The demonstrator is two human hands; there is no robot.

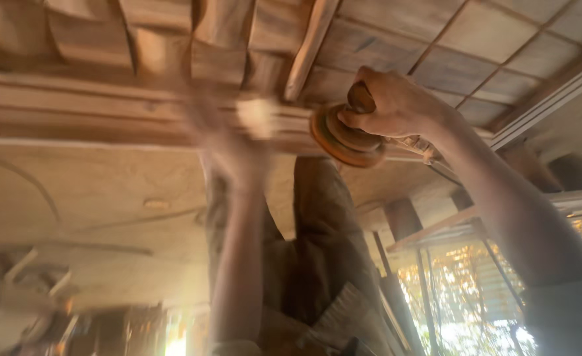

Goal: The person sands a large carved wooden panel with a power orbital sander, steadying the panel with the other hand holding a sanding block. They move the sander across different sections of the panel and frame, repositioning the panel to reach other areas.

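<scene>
Head view shows a round orange sanding disc [347,140] pressed edge-on against a long wooden frame rail [106,112]; the right hand [386,102] is wrapped tight around the tool's handle; the left hand [228,142] is blurred on the rail, its grip impossible to tell; slatted boards [225,39] lie above.

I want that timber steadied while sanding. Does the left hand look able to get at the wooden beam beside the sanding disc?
Probably yes. The left hand, though blurred, is up at the wooden beam, with nothing between them. The right hand holds the sanding disc off to one side.
</scene>
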